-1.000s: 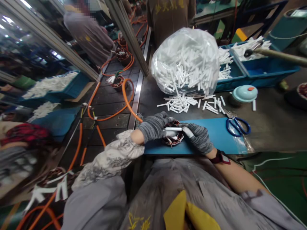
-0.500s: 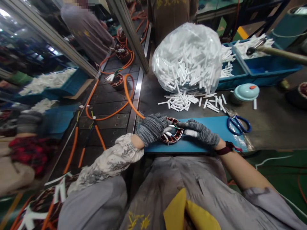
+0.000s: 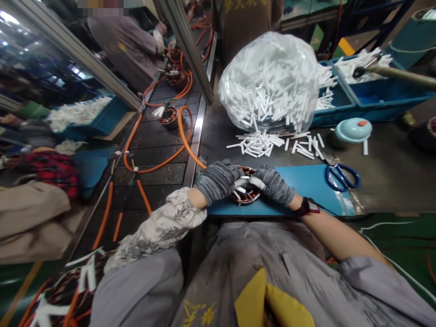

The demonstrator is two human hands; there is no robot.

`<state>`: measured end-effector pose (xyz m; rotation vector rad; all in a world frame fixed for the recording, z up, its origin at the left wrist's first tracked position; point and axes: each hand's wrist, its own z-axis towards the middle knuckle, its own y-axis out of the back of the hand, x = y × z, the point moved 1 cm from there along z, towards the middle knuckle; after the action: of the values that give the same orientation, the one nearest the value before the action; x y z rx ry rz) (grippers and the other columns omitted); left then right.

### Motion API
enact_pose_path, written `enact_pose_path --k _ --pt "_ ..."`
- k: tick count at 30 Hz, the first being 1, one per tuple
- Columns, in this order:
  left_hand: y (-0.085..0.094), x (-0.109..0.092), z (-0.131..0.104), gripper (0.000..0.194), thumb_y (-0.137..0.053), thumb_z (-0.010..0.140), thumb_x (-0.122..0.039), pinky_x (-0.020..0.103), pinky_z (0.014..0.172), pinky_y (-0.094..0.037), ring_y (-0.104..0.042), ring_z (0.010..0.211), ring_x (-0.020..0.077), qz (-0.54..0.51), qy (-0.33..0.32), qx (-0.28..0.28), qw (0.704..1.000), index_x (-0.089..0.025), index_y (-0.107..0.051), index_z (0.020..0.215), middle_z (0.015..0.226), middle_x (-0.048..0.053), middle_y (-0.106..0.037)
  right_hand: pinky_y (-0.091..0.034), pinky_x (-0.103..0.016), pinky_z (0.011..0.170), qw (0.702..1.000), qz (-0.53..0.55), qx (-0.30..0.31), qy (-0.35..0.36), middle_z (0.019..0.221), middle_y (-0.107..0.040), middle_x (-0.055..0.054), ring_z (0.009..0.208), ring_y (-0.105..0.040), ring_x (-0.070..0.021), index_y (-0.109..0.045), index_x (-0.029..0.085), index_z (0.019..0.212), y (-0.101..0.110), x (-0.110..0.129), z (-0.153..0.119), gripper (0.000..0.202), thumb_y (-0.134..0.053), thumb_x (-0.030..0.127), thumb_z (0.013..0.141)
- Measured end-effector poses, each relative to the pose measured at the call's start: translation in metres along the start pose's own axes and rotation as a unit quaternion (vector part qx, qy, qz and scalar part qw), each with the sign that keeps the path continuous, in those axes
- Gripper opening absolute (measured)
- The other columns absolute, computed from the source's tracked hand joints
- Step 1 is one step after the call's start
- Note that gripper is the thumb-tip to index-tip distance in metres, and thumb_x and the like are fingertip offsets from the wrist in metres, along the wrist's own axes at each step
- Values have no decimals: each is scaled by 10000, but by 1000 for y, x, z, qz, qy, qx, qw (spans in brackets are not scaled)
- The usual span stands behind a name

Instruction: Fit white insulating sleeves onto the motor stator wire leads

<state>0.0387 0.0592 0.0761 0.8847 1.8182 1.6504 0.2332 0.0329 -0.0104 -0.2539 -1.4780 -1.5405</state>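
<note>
A round motor stator with copper windings lies on the blue mat, several white sleeve tubes and wire ends showing inside its ring. My left hand, in a grey striped glove, rests over its left side. Its thumb and fingers are closed around a white sleeve tube above the ring. At the right rim my right hand, gloved alike and with a white-covered thumb, is pinched close to that tube. What its fingertips hold is too small to make out.
Loose white tubes lie beyond the mat, before a clear bag of tubes. Blue scissors and a light-blue lidded container are at right. An orange cable runs left across the slatted conveyor. Co-workers stand nearby.
My right hand has moved left and closed in toward my left hand; its fingers, stretched over a green wire before, are now bent. My left hand stays at the stator.
</note>
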Motion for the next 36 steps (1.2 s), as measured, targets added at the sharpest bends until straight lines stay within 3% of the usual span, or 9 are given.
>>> enact_pose_path --k 8,13,16,18,20,23,28,32,36 --pt "17 7 8 385 -489 1019 -475 344 814 -420 -632 943 234 -23 -26 89 995 -244 -782 1113 979 63 -771 -461 -345 772 997 60 31 31 917 -750 -84 788 -618 -202 -743 187 995 12 -3 -8 499 -410 555 1046" --pt "32 -17 29 382 -522 1000 -462 405 856 -427 -618 1062 303 26 -14 176 984 -212 -782 1125 1028 97 -772 -503 -396 854 993 104 -25 -45 1001 -740 -75 880 -650 -227 -736 228 1087 4 3 -19 372 -584 547 971" --pt "46 -29 40 386 -536 992 -444 441 918 -429 -599 1134 330 47 1 182 982 -172 -787 1100 1040 122 -768 -534 -434 905 971 209 -71 -93 1130 -717 -75 969 -665 -244 -587 258 1360 7 1 -34 510 -646 531 933" --pt "52 -33 45 402 -536 986 -457 444 933 -434 -590 1160 338 46 -3 201 978 -162 -790 1087 1052 125 -768 -550 -450 914 948 266 -98 -144 1083 -723 -62 957 -679 -244 -466 270 1462 11 -4 -44 600 -643 506 939" --pt "52 -36 50 412 -546 969 -468 437 917 -447 -599 1146 338 45 -4 228 973 -156 -791 1082 1049 131 -769 -560 -462 917 935 285 -108 -180 1015 -727 -53 939 -691 -247 -439 264 1473 12 -9 -51 605 -638 485 946" --pt "41 -43 56 391 -598 923 -458 454 895 -463 -624 1083 345 39 8 252 967 -135 -797 1016 1008 154 -765 -562 -477 949 944 273 -90 -160 1081 -719 -74 988 -690 -252 -475 244 1447 6 -10 -52 578 -643 467 941" --pt "27 -46 50 341 -665 884 -416 505 963 -436 -596 1135 357 8 6 130 991 -156 -761 1080 1081 142 -743 -540 -482 1036 955 261 -76 -114 1356 -634 -120 1130 -666 -248 -460 239 1471 0 -10 -57 581 -644 414 949" --pt "30 -29 45 518 -724 828 -572 469 920 -472 -652 1043 326 4 42 113 993 -209 -715 1198 1115 113 -747 -587 -463 974 959 231 -114 -120 1269 -674 -108 1038 -700 -232 -496 248 1450 2 -11 -69 523 -625 378 960" --pt "28 -15 42 481 -641 920 -519 465 927 -487 -671 1064 320 -7 89 48 995 -181 -684 1261 1153 128 -738 -608 -418 929 976 107 -183 -48 1138 -703 -76 1011 -705 -240 -655 289 1285 -1 1 -71 340 -643 319 946"
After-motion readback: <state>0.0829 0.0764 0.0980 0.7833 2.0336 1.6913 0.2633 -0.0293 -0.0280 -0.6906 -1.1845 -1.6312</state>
